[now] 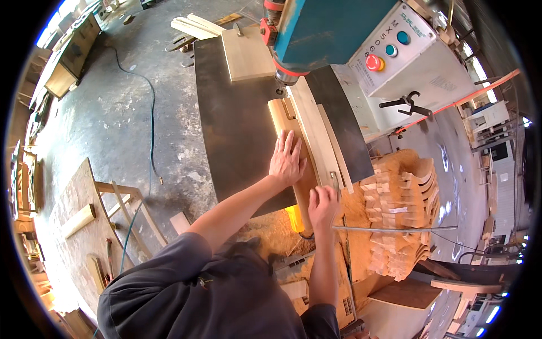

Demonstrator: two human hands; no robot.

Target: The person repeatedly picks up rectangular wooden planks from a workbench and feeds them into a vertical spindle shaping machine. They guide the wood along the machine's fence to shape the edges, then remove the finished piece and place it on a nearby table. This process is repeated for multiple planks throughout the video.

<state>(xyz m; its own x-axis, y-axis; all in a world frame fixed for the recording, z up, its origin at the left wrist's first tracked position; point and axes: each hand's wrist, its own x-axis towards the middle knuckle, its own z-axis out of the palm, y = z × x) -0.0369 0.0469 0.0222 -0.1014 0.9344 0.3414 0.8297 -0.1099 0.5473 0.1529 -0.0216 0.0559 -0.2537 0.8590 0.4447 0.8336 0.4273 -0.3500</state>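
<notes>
A long, rounded wooden piece lies along a pale wooden fence on the machine's dark table. Near its far end a slot shows, just short of the tool chuck under the teal machine head. My left hand rests on top of the wooden piece, fingers stretched out along it. At the near end, my right hand is closed beside the piece and close to a small metal fitting on the fence. What its curled fingers hold, if anything, is hidden.
A flat board lies on the table's far part. Stacked curved wooden parts covered in sawdust stand at right, with a metal rod crossing before them. A control box is at upper right. A hose trails over the left floor.
</notes>
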